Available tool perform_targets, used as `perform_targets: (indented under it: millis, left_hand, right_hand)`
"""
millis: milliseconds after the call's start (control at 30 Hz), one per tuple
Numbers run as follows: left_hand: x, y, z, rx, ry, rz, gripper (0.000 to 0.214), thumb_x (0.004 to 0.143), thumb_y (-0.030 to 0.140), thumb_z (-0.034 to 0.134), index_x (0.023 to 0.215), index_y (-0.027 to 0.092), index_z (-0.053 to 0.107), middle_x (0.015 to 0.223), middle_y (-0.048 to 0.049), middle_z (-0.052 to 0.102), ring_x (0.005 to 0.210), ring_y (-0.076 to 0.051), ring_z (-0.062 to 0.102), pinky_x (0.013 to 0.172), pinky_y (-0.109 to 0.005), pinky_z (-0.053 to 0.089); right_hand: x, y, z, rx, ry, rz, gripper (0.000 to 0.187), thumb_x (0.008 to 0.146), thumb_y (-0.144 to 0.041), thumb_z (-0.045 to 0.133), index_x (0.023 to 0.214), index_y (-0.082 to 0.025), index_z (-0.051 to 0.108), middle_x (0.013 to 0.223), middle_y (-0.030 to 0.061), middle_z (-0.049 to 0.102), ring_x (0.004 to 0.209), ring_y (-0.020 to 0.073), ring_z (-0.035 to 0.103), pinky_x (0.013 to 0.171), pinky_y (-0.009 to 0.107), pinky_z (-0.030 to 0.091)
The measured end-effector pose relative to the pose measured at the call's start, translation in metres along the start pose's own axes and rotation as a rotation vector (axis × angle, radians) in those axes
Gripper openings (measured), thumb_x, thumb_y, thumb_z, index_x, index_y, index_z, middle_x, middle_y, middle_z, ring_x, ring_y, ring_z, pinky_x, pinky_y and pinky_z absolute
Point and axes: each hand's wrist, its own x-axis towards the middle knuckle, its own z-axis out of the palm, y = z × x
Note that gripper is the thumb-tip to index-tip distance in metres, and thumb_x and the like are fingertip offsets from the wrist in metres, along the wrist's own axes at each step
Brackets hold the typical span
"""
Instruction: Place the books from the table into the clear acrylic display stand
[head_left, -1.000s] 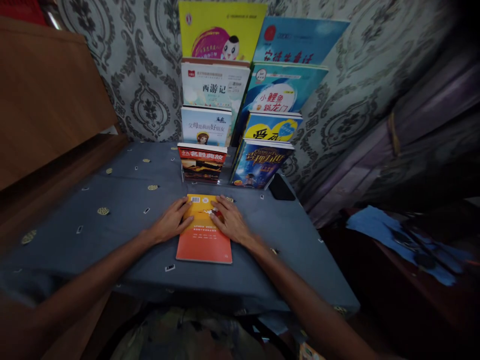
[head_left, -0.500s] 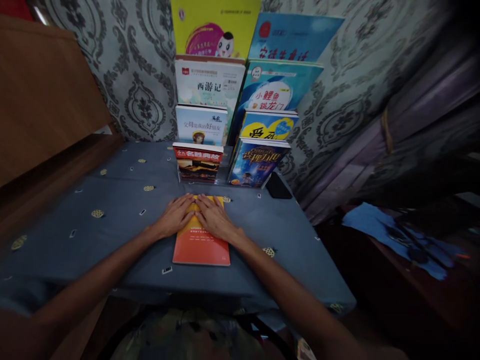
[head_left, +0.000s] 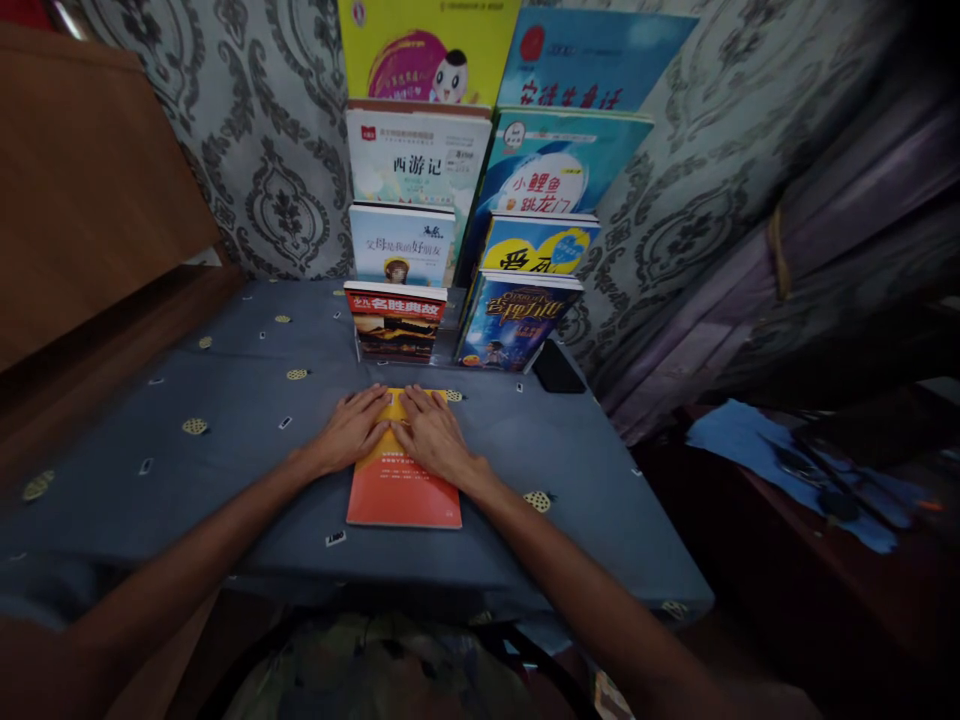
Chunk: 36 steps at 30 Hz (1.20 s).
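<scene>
An orange and yellow book lies closed on the table, its printed lines upside down to me. My left hand rests flat over its upper left side, fingers stretched out. Across the upper right part of the cover lies my right hand, also flat with its fingers extended. A narrow strip of yellow cover shows between the two hands. Just beyond them stands a tiered rack of books, with a red and dark book at the front left and a blue book at the front right.
A blue-grey cloth with a pineapple pattern covers the table. A black phone lies right of the rack. A wooden panel stands at the left, patterned curtain behind. Blue cloth lies on a dark surface at right.
My right hand has shifted slightly to the right on the cover, widening the gap between the hands a little. The left hand stays in place; the view has tilted slightly.
</scene>
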Motion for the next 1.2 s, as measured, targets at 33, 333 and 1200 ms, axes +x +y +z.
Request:
perform_targets:
  millis: [33, 333, 1200]
  left_hand:
    - [0.0, 0.0, -0.001, 0.008, -0.001, 0.003, 0.048, 0.1, 0.035, 0.037, 0.142, 0.017, 0.052, 0.155, -0.0143, 0.048, 0.145, -0.027, 0.041, 0.118, -0.05, 0.034]
    - [0.002, 0.006, -0.009, 0.044, -0.044, 0.003, 0.049, 0.101, 0.035, 0.035, 0.144, 0.019, 0.05, 0.156, -0.0122, 0.047, 0.148, -0.026, 0.038, 0.117, -0.05, 0.035]
    - [0.048, 0.032, -0.007, 0.0, -0.271, 0.256, 0.053, 0.106, 0.039, 0.026, 0.156, 0.024, 0.034, 0.164, -0.0069, 0.032, 0.154, -0.022, 0.024, 0.124, -0.051, 0.019]
  right_hand:
    - [0.0, 0.001, 0.0, 0.003, -0.006, -0.003, 0.05, 0.099, -0.032, 0.05, 0.143, -0.008, 0.051, 0.152, 0.021, 0.049, 0.148, 0.029, 0.039, 0.123, 0.049, 0.028]
    - [-0.007, 0.002, 0.002, 0.004, 0.077, 0.141, 0.053, 0.1, -0.038, 0.049, 0.142, -0.005, 0.051, 0.153, 0.0259, 0.046, 0.148, 0.0327, 0.038, 0.122, 0.053, 0.026]
    - [-0.017, 0.085, -0.007, 0.756, 0.082, 0.045, 0.056, 0.098, -0.021, 0.039, 0.154, -0.02, 0.038, 0.147, 0.0094, 0.058, 0.138, 0.0193, 0.053, 0.118, 0.042, 0.038]
